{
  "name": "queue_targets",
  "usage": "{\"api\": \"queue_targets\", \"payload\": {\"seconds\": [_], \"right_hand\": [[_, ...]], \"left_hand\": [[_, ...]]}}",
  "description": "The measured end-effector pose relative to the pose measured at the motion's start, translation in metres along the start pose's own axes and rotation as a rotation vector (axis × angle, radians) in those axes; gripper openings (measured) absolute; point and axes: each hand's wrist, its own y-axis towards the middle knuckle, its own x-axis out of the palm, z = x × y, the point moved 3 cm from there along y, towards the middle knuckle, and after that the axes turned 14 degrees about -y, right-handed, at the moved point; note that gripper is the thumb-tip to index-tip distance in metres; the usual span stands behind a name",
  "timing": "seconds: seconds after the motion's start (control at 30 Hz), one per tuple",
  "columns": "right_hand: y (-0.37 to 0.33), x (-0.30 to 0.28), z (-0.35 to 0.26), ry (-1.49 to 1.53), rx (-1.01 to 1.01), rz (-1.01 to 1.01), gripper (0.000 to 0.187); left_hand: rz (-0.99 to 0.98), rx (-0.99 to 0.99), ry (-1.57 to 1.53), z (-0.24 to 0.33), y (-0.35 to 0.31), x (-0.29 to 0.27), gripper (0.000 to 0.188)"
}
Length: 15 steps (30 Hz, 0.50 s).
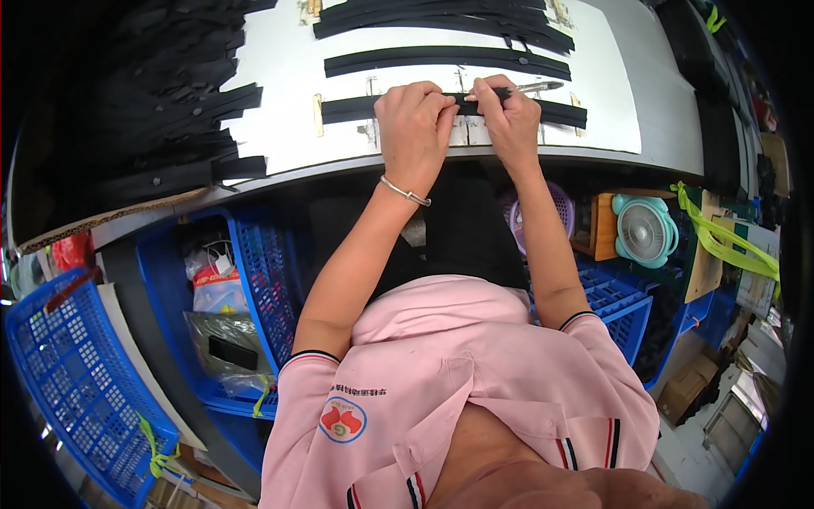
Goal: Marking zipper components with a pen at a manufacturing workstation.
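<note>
A long black zipper strip [346, 110] lies across the white board [280, 144] in front of me. My left hand [413, 119] is closed, its thumb and fingertips pressed together on the strip near its middle. Just to the right, my right hand [509, 119] grips a slim pen-like tool [539, 86] with a dark grip and silvery back end. Its point meets the strip close to my left fingertips. A second black strip [407, 63], with a small slider showing, lies parallel just beyond. Short tan strips [318, 115] sit by the ends of the near strip, and dark marks show on the board.
Many black strips [136, 102] are heaped at the left, some overlapping the board. Further strips [441, 21] lie at the far side. Below the table edge stand blue plastic baskets [85, 356], a lilac basket [560, 212] and a turquoise fan [644, 231].
</note>
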Motion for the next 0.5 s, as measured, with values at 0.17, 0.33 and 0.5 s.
{"api": "queue_targets", "payload": {"seconds": [0.17, 0.33, 0.5], "right_hand": [[-0.0016, -0.0009, 0.0053, 0.015, -0.067, -0.056, 0.02], [-0.0011, 0.0038, 0.0093, 0.026, -0.12, -0.033, 0.02], [-0.0022, -0.0003, 0.0056, 0.015, -0.117, -0.059, 0.021]], "left_hand": [[0.003, 0.004, -0.002, -0.0005, -0.0002, 0.0018, 0.011], [0.018, 0.023, -0.009, 0.0013, 0.0, 0.0024, 0.011], [-0.016, 0.003, 0.038, 0.0018, 0.0005, 0.0027, 0.012]]}}
